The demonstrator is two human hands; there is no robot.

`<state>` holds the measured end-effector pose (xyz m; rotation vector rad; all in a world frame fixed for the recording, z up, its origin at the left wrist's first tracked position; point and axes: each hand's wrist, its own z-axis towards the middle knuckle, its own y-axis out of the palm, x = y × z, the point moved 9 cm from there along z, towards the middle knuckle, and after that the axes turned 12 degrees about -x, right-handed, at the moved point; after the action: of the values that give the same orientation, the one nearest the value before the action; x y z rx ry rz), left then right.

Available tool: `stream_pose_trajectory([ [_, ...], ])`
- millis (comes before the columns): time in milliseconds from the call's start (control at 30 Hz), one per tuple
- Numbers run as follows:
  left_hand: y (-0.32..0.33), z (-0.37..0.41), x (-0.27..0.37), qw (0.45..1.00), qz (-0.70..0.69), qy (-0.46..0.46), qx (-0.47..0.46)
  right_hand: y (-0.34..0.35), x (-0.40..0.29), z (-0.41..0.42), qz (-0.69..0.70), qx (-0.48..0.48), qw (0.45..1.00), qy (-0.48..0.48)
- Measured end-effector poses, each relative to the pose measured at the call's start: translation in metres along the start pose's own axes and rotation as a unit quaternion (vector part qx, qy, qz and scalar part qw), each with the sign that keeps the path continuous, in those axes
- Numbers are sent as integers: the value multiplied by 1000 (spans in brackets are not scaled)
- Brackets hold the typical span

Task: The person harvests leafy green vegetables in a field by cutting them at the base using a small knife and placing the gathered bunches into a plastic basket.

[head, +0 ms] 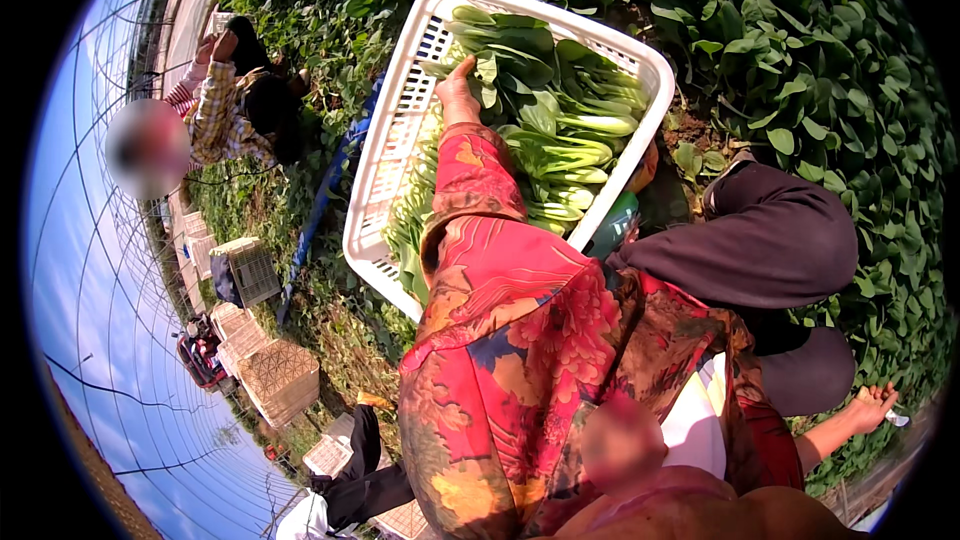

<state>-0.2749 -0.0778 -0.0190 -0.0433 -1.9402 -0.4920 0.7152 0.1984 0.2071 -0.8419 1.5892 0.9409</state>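
Note:
My left hand (458, 92) reaches into a white plastic crate (600, 45) and touches the leafy greens in it. Its fingers are partly hidden among leaves, so I cannot tell whether it grips any. Bok choy (574, 135) lies packed in rows, with pale stalks towards the crate's sides and dark leaves towards the middle. At the far right my right hand (872, 406) is curled around a small pale, shiny object (897, 418), too small to identify. That hand is over the green plants, well apart from the crate.
Growing leafy greens (780, 67) surround the crate. My bent knee (795, 240) is beside it, near a green round object (613, 223). A blue hose (319, 202) runs along the left. Other people (217, 105), stacked crates (277, 375) and a red machine (201, 351) are farther off.

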Motion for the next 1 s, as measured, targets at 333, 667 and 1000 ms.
stream_pose_trajectory([
  [333, 75, -90, -56, 984, 125, -110, -57, -228, -24, -91, -75, 210, 975, -12],
  [667, 472, -404, 67, 809, 120, 223, -530, -284, 234, -183, -348, 57, 899, 258],
  [1000, 453, -739, -376, 342, 312, -375, -803, -121, 326, -50, 232, 112, 945, 200],
])
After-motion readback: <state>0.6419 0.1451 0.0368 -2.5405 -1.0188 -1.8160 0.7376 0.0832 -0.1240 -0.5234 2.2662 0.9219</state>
